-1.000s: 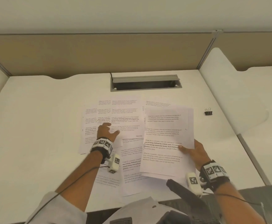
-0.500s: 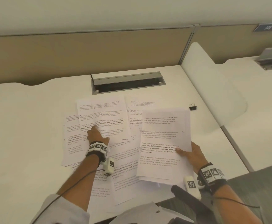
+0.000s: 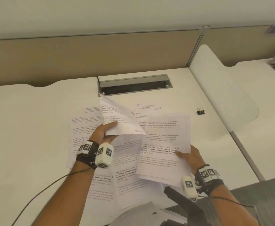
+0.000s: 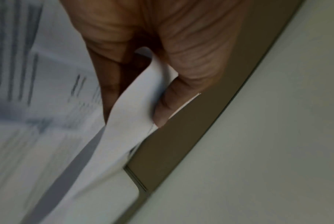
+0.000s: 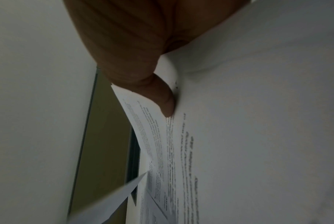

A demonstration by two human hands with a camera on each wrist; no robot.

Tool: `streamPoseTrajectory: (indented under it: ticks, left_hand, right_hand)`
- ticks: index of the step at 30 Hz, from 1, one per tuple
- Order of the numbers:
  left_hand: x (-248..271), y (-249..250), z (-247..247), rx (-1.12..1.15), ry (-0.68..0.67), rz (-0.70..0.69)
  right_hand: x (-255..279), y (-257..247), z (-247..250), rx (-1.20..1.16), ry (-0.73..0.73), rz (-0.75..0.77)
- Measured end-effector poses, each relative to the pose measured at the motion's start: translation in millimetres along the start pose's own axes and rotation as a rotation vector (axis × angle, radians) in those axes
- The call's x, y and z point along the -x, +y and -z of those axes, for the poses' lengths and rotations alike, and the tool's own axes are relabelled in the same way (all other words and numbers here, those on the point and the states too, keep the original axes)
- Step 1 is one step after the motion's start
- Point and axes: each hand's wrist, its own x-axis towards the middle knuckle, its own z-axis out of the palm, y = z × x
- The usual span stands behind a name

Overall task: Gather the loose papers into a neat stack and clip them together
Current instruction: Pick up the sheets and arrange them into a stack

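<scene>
Several printed sheets [image 3: 100, 180] lie scattered and overlapping on the white desk [image 3: 27, 128]. My left hand [image 3: 106, 130] pinches one sheet [image 3: 117, 115] by its near edge and holds it lifted and tilted above the others; the left wrist view shows thumb and fingers [image 4: 174, 84] closed on that sheet [image 4: 135, 109]. My right hand [image 3: 188, 156] grips a gathered stack of papers [image 3: 164, 141] at its right edge, thumb on top, raised off the desk. In the right wrist view the thumb [image 5: 160, 97] presses on the stack [image 5: 239, 136]. A black binder clip [image 3: 200, 111] sits on the desk, back right.
An open grey cable tray [image 3: 135, 84] is set into the desk behind the papers. A tan partition [image 3: 100, 51] lines the back. A white rounded divider [image 3: 223, 98] stands on the right. A black chair armrest [image 3: 180, 199] reaches in under my right wrist.
My left hand has gone from lying flat on the spread sheets to pinching one sheet and lifting it up. The right hand keeps holding its stack in about the same place.
</scene>
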Motion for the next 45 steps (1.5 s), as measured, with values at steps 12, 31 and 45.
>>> streamPoseTrajectory:
  ticks: [12, 31, 45]
  left_hand:
    - [52, -68, -20, -0.4, 0.002, 0.14]
    - [18, -55, -4, -0.664, -0.016, -0.138]
    - [-20, -34, 36, -0.861, 0.365, -0.214]
  right_hand:
    - [-3, -22, -36, -0.14, -0.155, -0.022]
    - [1, -37, -61, -0.188, -0.256, -0.061]
    - [-16, -35, -62, -0.063, -0.302, 0.047]
